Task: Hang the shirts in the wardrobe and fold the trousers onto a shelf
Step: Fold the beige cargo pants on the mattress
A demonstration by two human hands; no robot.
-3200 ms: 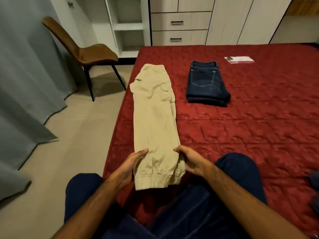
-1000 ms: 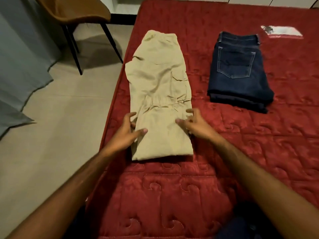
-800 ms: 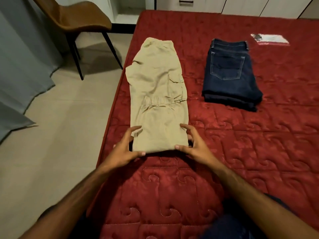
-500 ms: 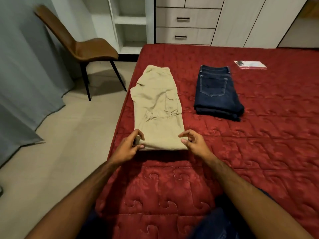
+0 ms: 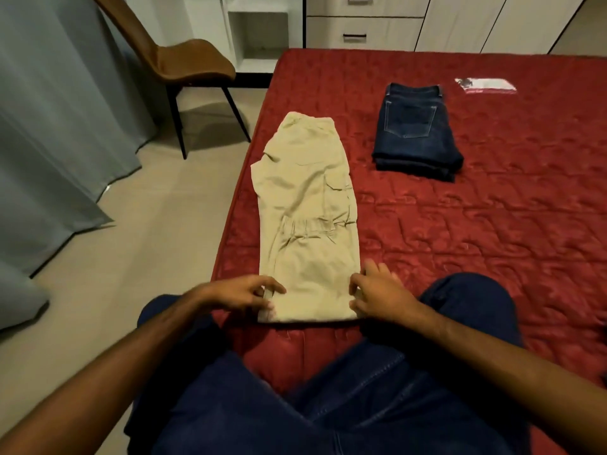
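Beige cargo trousers (image 5: 308, 218) lie along the left side of the red bed (image 5: 492, 241), folded once so the cuffs rest halfway up. My left hand (image 5: 243, 293) pinches the near left corner of the fold. My right hand (image 5: 377, 290) pinches the near right corner, fingers curled on the cloth. A folded pair of dark blue jeans (image 5: 415, 133) lies further back on the bed, apart from both hands.
A brown chair (image 5: 184, 60) stands on the floor left of the bed, beside a grey curtain (image 5: 49, 126). Open white shelves (image 5: 259, 31) and drawers (image 5: 361, 27) stand behind the bed. A small white packet (image 5: 484, 85) lies at the bed's far right. My knees in blue jeans fill the foreground.
The trousers' legs were folded up over the upper half. Both hands then slid back to the near folded edge and now grip its two corners; the view has tilted down.
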